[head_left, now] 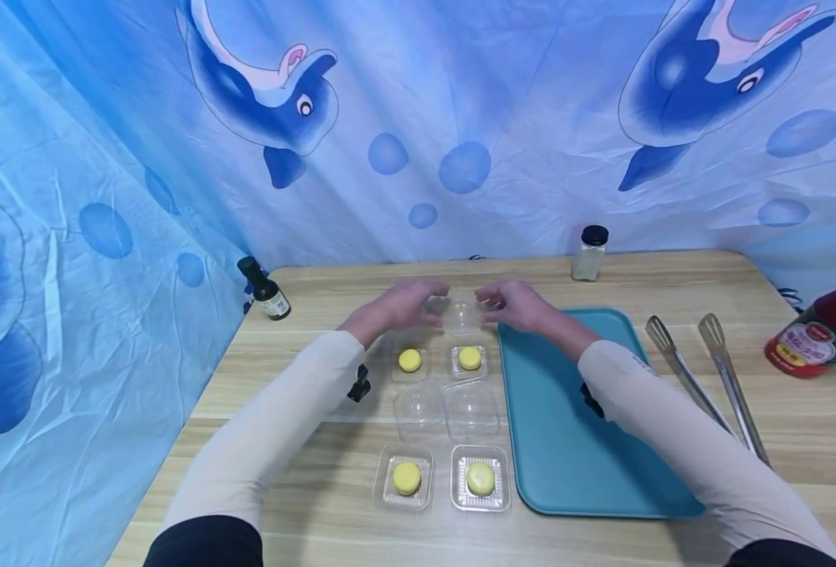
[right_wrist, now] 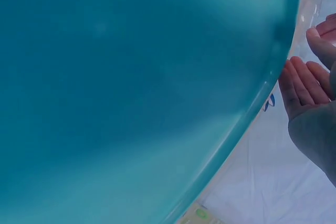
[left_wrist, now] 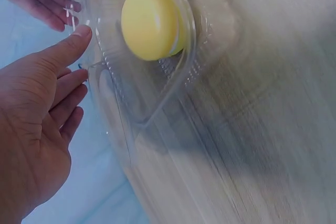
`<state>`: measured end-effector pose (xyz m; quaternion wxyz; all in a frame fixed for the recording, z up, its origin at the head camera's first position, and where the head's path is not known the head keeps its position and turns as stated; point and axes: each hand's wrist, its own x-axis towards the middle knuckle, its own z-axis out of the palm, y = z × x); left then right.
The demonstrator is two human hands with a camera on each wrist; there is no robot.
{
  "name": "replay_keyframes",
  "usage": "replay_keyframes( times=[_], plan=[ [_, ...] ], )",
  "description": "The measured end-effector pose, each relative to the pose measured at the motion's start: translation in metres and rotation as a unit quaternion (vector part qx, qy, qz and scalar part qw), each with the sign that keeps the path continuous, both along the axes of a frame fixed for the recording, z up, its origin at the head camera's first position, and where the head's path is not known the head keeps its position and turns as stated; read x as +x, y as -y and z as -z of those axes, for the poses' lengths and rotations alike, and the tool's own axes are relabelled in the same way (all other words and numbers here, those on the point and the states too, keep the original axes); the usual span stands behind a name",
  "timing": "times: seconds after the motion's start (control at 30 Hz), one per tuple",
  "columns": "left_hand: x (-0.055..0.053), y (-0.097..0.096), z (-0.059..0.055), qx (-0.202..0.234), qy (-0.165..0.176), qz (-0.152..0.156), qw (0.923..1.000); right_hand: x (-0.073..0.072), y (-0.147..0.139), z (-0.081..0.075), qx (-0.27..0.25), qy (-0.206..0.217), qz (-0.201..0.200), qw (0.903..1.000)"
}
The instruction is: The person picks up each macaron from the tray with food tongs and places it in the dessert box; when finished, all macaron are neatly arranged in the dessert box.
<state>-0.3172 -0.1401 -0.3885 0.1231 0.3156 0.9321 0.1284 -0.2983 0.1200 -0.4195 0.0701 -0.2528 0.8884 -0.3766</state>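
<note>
One clear lid (head_left: 464,315) — domed, colourless — between left hand (head_left: 409,305) and right hand (head_left: 520,307), fingers spread wide

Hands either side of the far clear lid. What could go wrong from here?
1. The left hand and right hand flank the far clear lid; an uneven push might skew it.
2. The yellow macaron just nearer sits uncovered; a jolt could shift it.
3. The right sleeve crosses above the blue tray; a bump might slide it into the near-right container.
</note>
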Motion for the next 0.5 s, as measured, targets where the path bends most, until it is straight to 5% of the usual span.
replay_keyframes(
  times=[0.23, 0.5],
  plan=[
    [-0.0039, -0.0062, 0.0060, -0.012, -0.029, 0.006, 0.9995, -0.0016, 0.0038, 0.0013, 0.002, -0.014, 0.008, 0.9999],
    [-0.0059, -0.0060, 0.0033, 0.028, -0.034, -0.004, 0.9990, -0.0002, 0.0010, -0.0043, -0.062, 0.031, 0.054, 0.9961]
  ],
)
